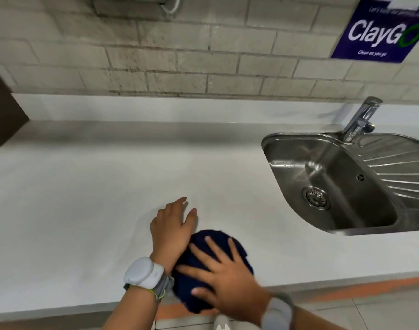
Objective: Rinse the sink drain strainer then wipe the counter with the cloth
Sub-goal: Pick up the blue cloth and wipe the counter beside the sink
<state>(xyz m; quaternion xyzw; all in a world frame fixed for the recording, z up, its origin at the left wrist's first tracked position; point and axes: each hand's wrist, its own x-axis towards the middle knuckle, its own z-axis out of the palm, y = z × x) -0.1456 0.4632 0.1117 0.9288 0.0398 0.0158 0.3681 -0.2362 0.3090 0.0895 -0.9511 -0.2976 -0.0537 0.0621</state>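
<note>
A dark navy cloth (204, 256) lies bunched on the white counter (96, 198) at its front edge. My right hand (224, 275) presses flat on top of the cloth, fingers spread. My left hand (171, 225) rests palm down on the counter just left of the cloth, fingers apart, holding nothing. The round metal drain strainer (316, 197) sits in the drain at the bottom of the steel sink (299, 151) to the right.
A chrome faucet (361, 120) stands behind the sink, with a ribbed drainboard (399, 172) on the right. A grey brick wall with a purple sign (380, 32) backs the counter. A dark panel (3, 110) borders the far left. Tiled floor shows below the counter edge.
</note>
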